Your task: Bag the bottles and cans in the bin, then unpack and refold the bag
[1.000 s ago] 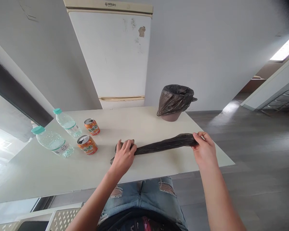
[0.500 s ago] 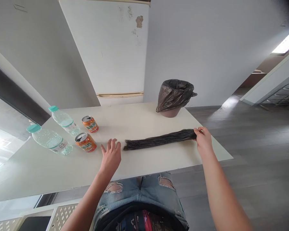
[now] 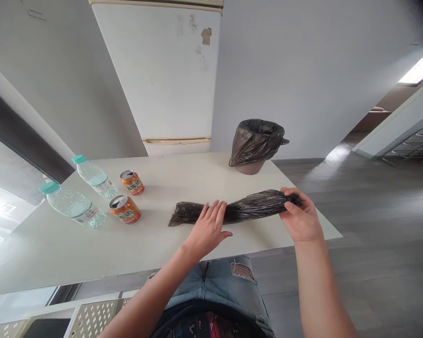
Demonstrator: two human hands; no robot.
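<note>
A black plastic garbage bag [image 3: 255, 205], gathered into a long strip, stretches across the right half of the white table [image 3: 155, 244]. My left hand [image 3: 211, 225] lies over its left part, fingers extended and thumb out to the side. At the bag's right end my right hand [image 3: 301, 216] has its fingers and thumb closed around the bunched plastic. The loose left end fans out a little on the tabletop. Behind the strip stands a brown bin [image 3: 248, 168] lined with another black bag [image 3: 257, 141].
On the left stand two orange cans [image 3: 132, 183] [image 3: 126, 210] and two clear bottles with green caps [image 3: 95, 178] [image 3: 72, 206]. A white refrigerator [image 3: 162, 70] is behind the table. Below the front edge, at lower left, is a perforated beige item [image 3: 95, 317].
My left hand has moved right, from beside the bag onto it. The bag's left end has spread wider, and my right hand has turned and gathered more of its right end.
</note>
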